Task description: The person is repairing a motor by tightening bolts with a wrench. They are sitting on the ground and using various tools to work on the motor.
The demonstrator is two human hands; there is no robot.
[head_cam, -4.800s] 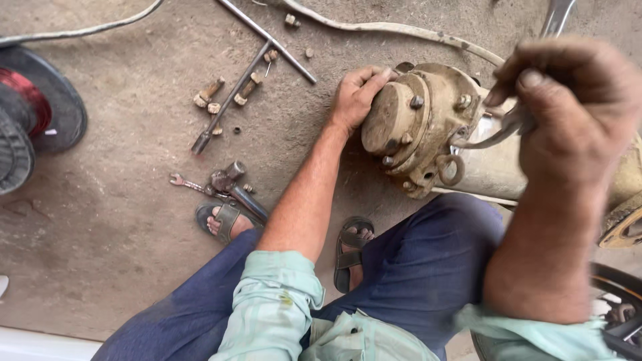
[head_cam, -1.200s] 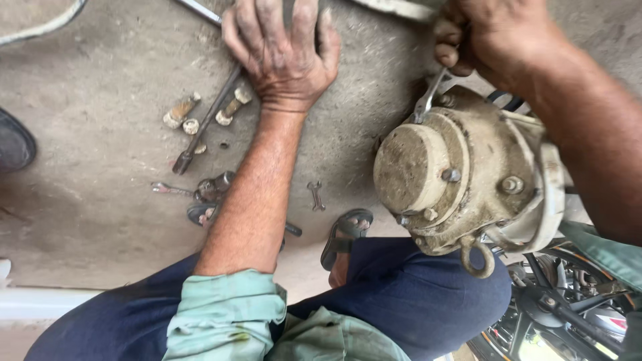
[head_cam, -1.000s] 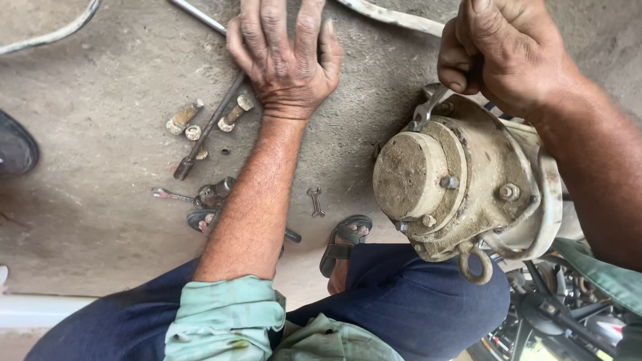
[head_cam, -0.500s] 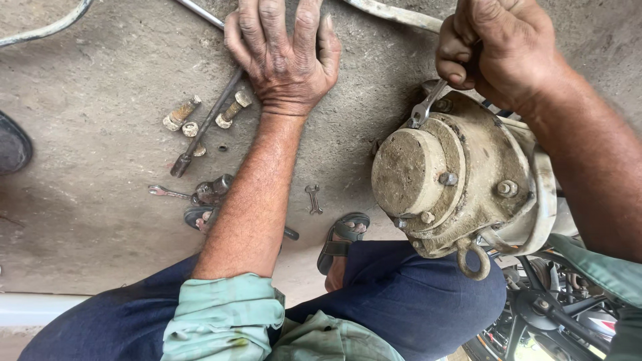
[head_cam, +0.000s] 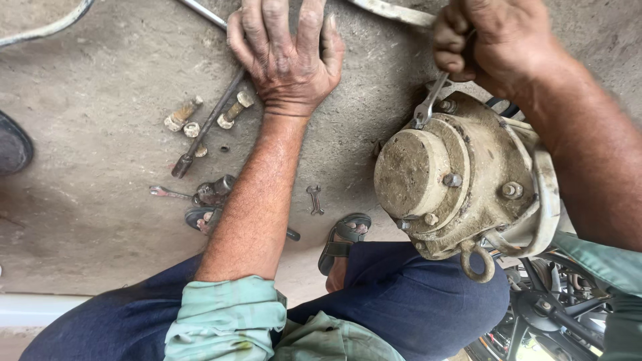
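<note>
A mud-caked round metal hub housing [head_cam: 461,184] with several bolts around its flange fills the right side, above my knees. My right hand [head_cam: 488,40] is shut on a metal spanner [head_cam: 428,105] whose head sits at a bolt on the housing's upper left rim. My left hand [head_cam: 287,53] lies flat on the concrete floor with fingers spread, its palm over the top end of a long steel bar [head_cam: 207,124]. It holds nothing.
Loose bolts and nuts [head_cam: 200,119] lie beside the bar. A small spanner [head_cam: 314,199], a screwdriver-like tool and socket [head_cam: 194,192] lie near my sandalled feet [head_cam: 344,237]. A dark tyre [head_cam: 13,144] sits far left; machine parts [head_cam: 562,307] at lower right.
Since 4.8 s ago my left hand left the housing and went flat onto the floor. In the last second my right hand and spanner shifted only slightly on the rim bolt.
</note>
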